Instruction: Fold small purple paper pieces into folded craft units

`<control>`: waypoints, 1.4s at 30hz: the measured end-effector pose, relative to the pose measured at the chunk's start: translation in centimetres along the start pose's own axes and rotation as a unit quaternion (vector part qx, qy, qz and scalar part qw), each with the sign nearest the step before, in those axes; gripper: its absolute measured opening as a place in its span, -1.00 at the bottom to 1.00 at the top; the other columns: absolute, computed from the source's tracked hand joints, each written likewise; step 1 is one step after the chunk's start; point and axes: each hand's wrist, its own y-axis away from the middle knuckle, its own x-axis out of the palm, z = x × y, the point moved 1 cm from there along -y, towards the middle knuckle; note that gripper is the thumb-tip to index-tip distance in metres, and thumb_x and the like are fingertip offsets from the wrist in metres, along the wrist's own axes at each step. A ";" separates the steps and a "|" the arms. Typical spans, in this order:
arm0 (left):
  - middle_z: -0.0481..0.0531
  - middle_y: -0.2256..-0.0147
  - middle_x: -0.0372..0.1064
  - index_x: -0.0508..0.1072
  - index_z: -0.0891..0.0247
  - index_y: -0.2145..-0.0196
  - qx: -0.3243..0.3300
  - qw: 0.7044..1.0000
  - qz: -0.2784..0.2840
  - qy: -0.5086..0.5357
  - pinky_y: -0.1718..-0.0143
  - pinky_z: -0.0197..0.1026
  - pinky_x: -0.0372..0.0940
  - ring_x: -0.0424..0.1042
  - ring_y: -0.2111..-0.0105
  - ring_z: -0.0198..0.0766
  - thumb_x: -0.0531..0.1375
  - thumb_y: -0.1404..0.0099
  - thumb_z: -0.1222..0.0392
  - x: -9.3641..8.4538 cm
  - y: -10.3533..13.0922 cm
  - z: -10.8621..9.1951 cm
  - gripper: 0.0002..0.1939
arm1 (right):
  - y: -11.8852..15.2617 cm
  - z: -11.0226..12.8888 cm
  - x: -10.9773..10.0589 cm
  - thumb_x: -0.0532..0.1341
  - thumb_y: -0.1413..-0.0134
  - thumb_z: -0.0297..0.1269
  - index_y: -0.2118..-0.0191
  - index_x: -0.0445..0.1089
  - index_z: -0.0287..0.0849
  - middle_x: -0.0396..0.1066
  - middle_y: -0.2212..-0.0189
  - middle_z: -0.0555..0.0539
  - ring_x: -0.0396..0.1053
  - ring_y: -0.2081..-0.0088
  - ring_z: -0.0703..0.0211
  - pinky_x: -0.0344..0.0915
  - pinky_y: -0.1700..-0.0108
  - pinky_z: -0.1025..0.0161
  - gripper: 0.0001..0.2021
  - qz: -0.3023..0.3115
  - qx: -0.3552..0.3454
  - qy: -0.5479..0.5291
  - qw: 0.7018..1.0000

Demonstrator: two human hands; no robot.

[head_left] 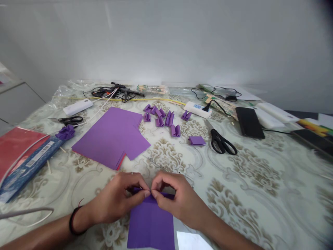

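Evenly lit indoor view, soft daylight, wide-angle lens.

Light falls softly from above; the hands cast only faint shadows. The white wall [166, 38] looks hazy. Edges bend and blur, and the top right corner darkens.

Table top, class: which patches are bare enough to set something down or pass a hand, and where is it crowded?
Bare cloth lies right of the right hand, below the black scissors and phone. A smaller patch lies between the purple paper stack and the left hand. Crowded: the far edge, with cables, folded purple pieces and power strip.
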 end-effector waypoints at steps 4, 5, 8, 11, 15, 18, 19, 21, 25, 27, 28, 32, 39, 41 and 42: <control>0.00 0.38 0.51 0.57 0.26 0.31 0.038 0.999 0.013 0.012 0.31 -0.27 0.26 0.39 0.39 -0.29 0.23 -0.44 0.24 -0.2 0.1 -0.4 -0.85 | 0.2 -0.1 0.0 0.24 -0.04 -0.47 0.43 0.39 -0.13 0.35 0.52 0.09 0.29 0.44 0.25 0.24 0.33 0.30 -0.89 0.001 -0.006 0.016 1.000; -0.01 0.39 0.49 0.55 0.26 0.32 0.044 0.999 0.017 0.014 0.31 -0.27 0.26 0.39 0.39 -0.29 0.23 -0.44 0.24 -0.3 0.1 -0.5 -0.84 | 0.2 0.0 -0.1 0.25 -0.02 -0.49 0.44 0.38 -0.13 0.35 0.51 0.09 0.29 0.43 0.25 0.23 0.32 0.30 -0.88 0.002 -0.009 0.021 1.000; -0.03 0.40 0.45 0.52 0.26 0.36 0.050 0.999 0.013 0.017 0.34 -0.29 0.24 0.35 0.41 -0.31 0.24 -0.43 0.23 -1.0 0.1 -0.7 -0.82 | 0.0 0.2 -0.7 0.25 0.03 -0.52 0.45 0.37 -0.12 0.35 0.51 0.10 0.29 0.42 0.26 0.23 0.31 0.30 -0.86 0.006 -0.021 0.030 0.999; -0.06 0.43 0.38 0.46 0.26 0.40 0.042 0.999 -0.007 0.019 0.38 -0.28 0.19 0.28 0.44 -0.33 0.23 -0.44 0.21 -1.8 0.0 -0.5 -0.77 | -0.3 0.1 -1.4 0.23 0.00 -0.50 0.45 0.38 -0.12 0.36 0.51 0.09 0.29 0.43 0.26 0.24 0.32 0.31 -0.87 -0.003 -0.028 0.022 0.999; -0.07 0.48 0.29 0.40 0.26 0.43 0.020 0.999 -0.024 0.039 0.43 -0.27 0.13 0.20 0.46 -0.32 0.23 -0.44 0.13 -2.8 -0.2 0.0 -0.72 | -0.8 -0.3 -2.3 0.23 -0.02 -0.48 0.43 0.39 -0.12 0.38 0.51 0.08 0.31 0.43 0.24 0.26 0.31 0.29 -0.89 -0.016 -0.019 0.010 1.000; -0.08 0.48 0.26 0.37 0.25 0.43 0.015 0.997 -0.052 0.050 0.45 -0.27 0.10 0.17 0.47 -0.32 0.24 -0.43 0.12 -3.3 -0.2 0.1 -0.72 | -1.1 -0.5 -2.8 0.23 0.01 -0.47 0.44 0.37 -0.12 0.37 0.51 0.07 0.30 0.42 0.23 0.26 0.32 0.29 -0.90 -0.024 -0.010 0.003 1.000; -0.08 0.47 0.26 0.37 0.25 0.42 0.017 0.997 -0.065 0.047 0.45 -0.28 0.10 0.17 0.47 -0.32 0.24 -0.42 0.12 -3.4 -0.2 0.0 -0.73 | -1.2 -0.6 -3.0 0.24 0.00 -0.46 0.44 0.37 -0.12 0.37 0.50 0.07 0.30 0.42 0.22 0.26 0.33 0.29 -0.91 -0.031 -0.007 0.006 0.999; -0.08 0.46 0.29 0.39 0.25 0.41 0.016 0.996 -0.079 0.029 0.44 -0.28 0.12 0.19 0.46 -0.32 0.23 -0.42 0.15 -3.4 -0.2 -0.1 -0.76 | -1.2 -0.6 -3.3 0.24 -0.05 -0.41 0.42 0.37 -0.12 0.37 0.48 0.05 0.32 0.41 0.20 0.26 0.32 0.27 -0.92 -0.050 -0.004 0.013 0.999; -0.08 0.46 0.33 0.44 0.26 0.40 0.032 0.999 -0.040 -0.011 0.39 -0.28 0.15 0.23 0.45 -0.33 0.21 -0.42 0.22 -2.2 -0.2 -0.5 -0.79 | -0.8 -0.3 -2.8 0.24 -0.19 -0.34 0.27 0.43 -0.11 0.45 0.34 -0.03 0.42 0.27 0.12 0.33 0.20 0.22 -0.98 -0.057 -0.036 0.033 0.997; -0.09 0.46 0.34 0.44 0.27 0.41 0.038 0.999 -0.027 -0.017 0.38 -0.29 0.16 0.26 0.45 -0.34 0.22 -0.42 0.23 -1.5 -0.2 -0.4 -0.79 | -0.6 -0.1 -2.0 0.26 -0.20 -0.37 0.26 0.45 -0.10 0.45 0.35 0.00 0.42 0.28 0.15 0.33 0.19 0.23 -0.97 -0.038 -0.056 0.051 0.996; -0.08 0.44 0.37 0.47 0.26 0.38 0.038 0.999 -0.026 -0.022 0.37 -0.29 0.17 0.28 0.44 -0.33 0.22 -0.43 0.23 -1.2 -0.2 -0.4 -0.81 | -0.4 0.0 -1.6 0.26 -0.18 -0.39 0.28 0.45 -0.10 0.44 0.37 0.01 0.40 0.31 0.17 0.31 0.21 0.24 -0.95 -0.030 -0.065 0.056 0.996; -0.03 0.39 0.46 0.54 0.25 0.31 0.034 0.999 -0.018 -0.028 0.33 -0.27 0.23 0.37 0.39 -0.30 0.22 -0.46 0.20 -0.8 -0.2 -0.1 -0.83 | -0.2 0.0 -0.3 0.25 -0.18 -0.43 0.35 0.43 -0.12 0.41 0.43 0.05 0.35 0.38 0.22 0.27 0.28 0.27 -0.90 -0.029 -0.058 0.049 0.997; 0.02 0.32 0.56 0.58 0.25 0.24 0.028 0.999 -0.017 -0.018 0.25 -0.25 0.31 0.47 0.32 -0.25 0.24 -0.44 0.23 -0.6 0.0 -0.4 -0.89 | -0.1 0.0 0.5 0.23 -0.15 -0.45 0.39 0.41 -0.13 0.36 0.47 0.07 0.32 0.42 0.25 0.24 0.33 0.30 -0.89 -0.031 -0.057 0.021 0.998; 0.00 0.33 0.55 0.58 0.25 0.25 0.032 0.999 -0.020 -0.017 0.26 -0.27 0.30 0.46 0.33 -0.27 0.25 -0.41 0.27 -0.5 0.0 -0.5 -0.91 | 0.0 0.0 0.7 0.23 -0.13 -0.45 0.39 0.41 -0.13 0.36 0.47 0.07 0.32 0.42 0.25 0.24 0.32 0.31 -0.89 -0.032 -0.060 0.022 0.997; 0.00 0.34 0.55 0.58 0.26 0.27 0.037 0.999 -0.020 -0.016 0.27 -0.28 0.30 0.46 0.34 -0.28 0.25 -0.39 0.29 -0.4 0.0 -0.5 -0.92 | 0.0 0.0 0.7 0.23 -0.12 -0.46 0.39 0.40 -0.13 0.36 0.47 0.07 0.32 0.41 0.25 0.24 0.32 0.31 -0.89 -0.031 -0.063 0.025 0.997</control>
